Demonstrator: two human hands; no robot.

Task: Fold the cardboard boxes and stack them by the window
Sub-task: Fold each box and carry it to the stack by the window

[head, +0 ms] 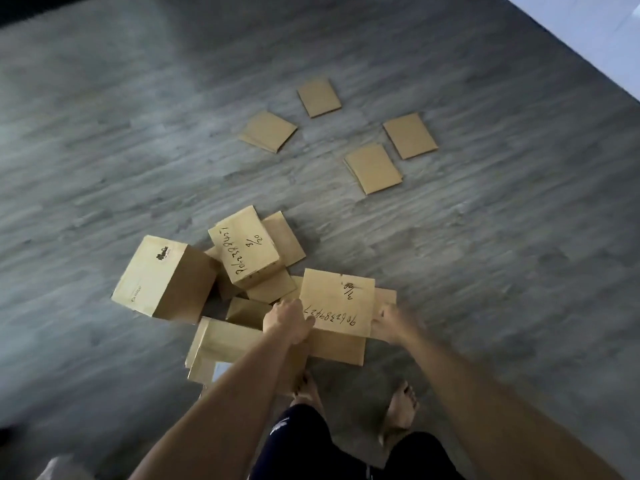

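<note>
A brown cardboard box [337,303] with handwritten numbers on its top sits on the floor in front of my feet. My left hand [287,322] grips its left edge and my right hand [389,322] grips its right edge. To the left lies a pile of other boxes: a numbered one [244,252], a large one with a printed logo [166,277], and an opened one [221,341] partly under my left arm. Several flattened boxes lie farther out, such as one [374,168] and another [268,130].
The floor [104,150] is grey wood-look planking. A bright white strip [609,39] runs along the top right corner. My bare feet [401,407] stand just behind the held box. Bare floor extends to the left and right of the pile.
</note>
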